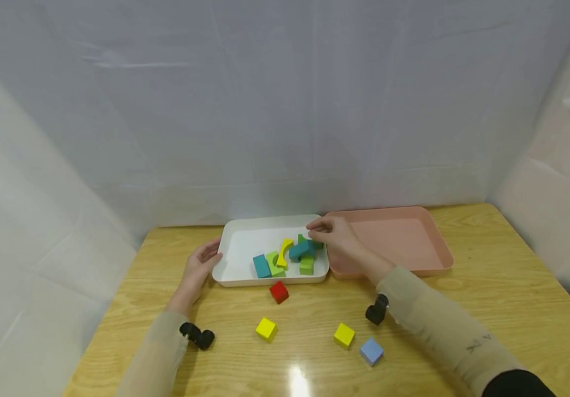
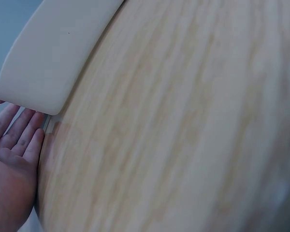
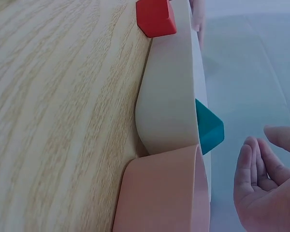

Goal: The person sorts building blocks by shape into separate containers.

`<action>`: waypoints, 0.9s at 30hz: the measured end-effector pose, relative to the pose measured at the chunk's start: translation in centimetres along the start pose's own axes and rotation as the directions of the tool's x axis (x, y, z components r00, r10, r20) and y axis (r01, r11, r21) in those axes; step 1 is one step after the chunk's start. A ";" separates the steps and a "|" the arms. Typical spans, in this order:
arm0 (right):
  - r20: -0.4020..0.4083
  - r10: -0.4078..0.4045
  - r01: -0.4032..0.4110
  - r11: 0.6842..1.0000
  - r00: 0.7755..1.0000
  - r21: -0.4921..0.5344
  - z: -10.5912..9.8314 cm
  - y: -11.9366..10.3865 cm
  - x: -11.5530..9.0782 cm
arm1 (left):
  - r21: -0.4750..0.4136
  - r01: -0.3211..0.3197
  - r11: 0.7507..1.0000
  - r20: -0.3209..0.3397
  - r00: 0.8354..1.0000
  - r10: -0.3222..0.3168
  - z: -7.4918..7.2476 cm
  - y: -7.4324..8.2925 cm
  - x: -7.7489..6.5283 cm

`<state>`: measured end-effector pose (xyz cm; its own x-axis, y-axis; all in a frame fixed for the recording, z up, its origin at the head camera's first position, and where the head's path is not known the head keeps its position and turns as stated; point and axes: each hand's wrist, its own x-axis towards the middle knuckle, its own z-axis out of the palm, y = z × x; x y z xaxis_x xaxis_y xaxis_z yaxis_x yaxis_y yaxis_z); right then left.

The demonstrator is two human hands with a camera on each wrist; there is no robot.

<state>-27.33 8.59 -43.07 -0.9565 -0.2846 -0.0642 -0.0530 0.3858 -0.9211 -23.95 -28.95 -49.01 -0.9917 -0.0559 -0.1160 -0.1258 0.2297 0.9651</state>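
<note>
A white tray point(image 1: 247, 234) lies at the back of the table with several blocks in it. My left hand point(image 1: 200, 266) is at the tray's left end; in the left wrist view, its fairly straight fingers point(image 2: 21, 133) touch the end wall. Over the tray's right end hovers my right hand point(image 1: 336, 237), thumb and fingertips apart with nothing between them. Below it are a teal block point(image 1: 301, 251) on a pile, a light green block point(image 1: 307, 266) and a dark green block point(image 1: 319, 244), partly hidden. Further left sit a yellow arch point(image 1: 283, 255), a light green arch point(image 1: 273, 264) and another teal block point(image 1: 261, 266).
A pink tray point(image 1: 394, 237) adjoins the white one on the right. On the wooden table point(image 1: 230, 353) in front lie a red cube point(image 1: 279, 292), two yellow cubes point(image 1: 266, 329) and a light blue cube point(image 1: 371, 351). White sheeting point(image 1: 285, 110) hangs behind and at both sides.
</note>
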 end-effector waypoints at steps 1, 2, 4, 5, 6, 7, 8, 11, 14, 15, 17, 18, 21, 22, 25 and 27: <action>-0.002 -0.003 0.003 1.000 1.000 -0.009 -0.1 0.0 0.0 | 0.001 -0.002 1.000 0.001 1.000 0.002 0.0 0.0 0.0; -0.004 -0.006 0.006 1.000 1.000 -0.018 -0.2 0.1 0.0 | 0.003 -0.003 1.000 0.000 1.000 0.003 0.0 0.0 0.0; -0.006 -0.013 0.013 0.999 1.000 -0.030 -0.4 0.1 -0.1 | 0.004 -0.009 1.000 -0.003 1.000 0.009 0.1 0.0 0.0; -0.006 -0.012 0.011 0.999 1.000 -0.031 -0.5 0.1 -0.2 | 0.005 -0.013 1.000 -0.003 1.000 0.013 0.1 0.0 0.1; -0.006 -0.010 0.010 0.999 1.000 -0.035 -0.7 0.1 -0.3 | 0.006 -0.016 1.000 -0.007 1.000 0.016 0.1 0.0 0.1; -0.006 -0.014 0.014 0.999 1.000 -0.042 -0.8 0.1 -0.3 | 0.006 -0.018 1.000 -0.009 1.000 0.018 0.2 0.0 0.1; -0.006 -0.018 0.017 0.999 1.000 -0.047 -0.9 0.1 -0.4 | 0.008 -0.019 1.000 -0.012 1.000 0.019 0.2 0.0 0.1; -0.013 -0.033 0.032 0.998 0.999 -0.051 -1.2 0.1 -0.7 | 0.011 -0.019 1.000 -0.011 1.000 0.019 0.2 0.0 0.2; -0.021 -0.048 0.046 0.997 0.999 -0.055 -1.6 0.2 -0.8 | 0.006 -0.015 1.000 -0.005 1.000 0.015 0.1 0.2 0.1; -0.022 -0.051 0.050 0.997 0.998 -0.055 -1.7 0.2 -0.7 | 0.003 -0.014 1.000 -0.002 1.000 0.014 0.1 0.2 0.1; -0.021 -0.057 0.056 0.997 0.998 -0.054 -2.0 0.4 -0.8 | 0.000 -0.011 1.000 -0.002 1.000 0.011 0.2 0.2 0.1; -0.019 -0.062 0.061 0.997 0.998 -0.055 -2.2 0.4 -0.8 | -0.002 -0.011 1.000 -0.002 1.000 0.011 0.2 0.2 0.1; -0.018 -0.067 0.066 0.996 0.998 -0.052 -2.5 0.7 -0.9 | -0.002 -0.009 1.000 -0.004 1.000 0.009 0.2 0.1 0.1; -0.019 -0.065 0.064 0.997 0.998 -0.051 -2.6 0.7 -1.0 | -0.001 -0.009 1.000 -0.005 1.000 0.009 0.2 0.1 0.1; -0.024 -0.052 0.050 0.997 0.998 -0.062 -3.0 1.0 -1.2 | -0.001 -0.008 1.000 -0.006 1.000 0.008 0.3 0.1 0.2; -0.028 -0.041 0.039 0.997 0.999 -0.072 -3.4 1.2 -1.3 | -0.001 -0.008 1.000 -0.007 1.000 0.008 0.3 0.1 0.2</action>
<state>-27.12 12.40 -42.82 -0.9613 -0.2752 -0.0156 -0.1105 0.4365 -0.8929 -24.14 -28.61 -48.96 -0.9924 -0.0609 -0.1071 -0.1183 0.2291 0.9662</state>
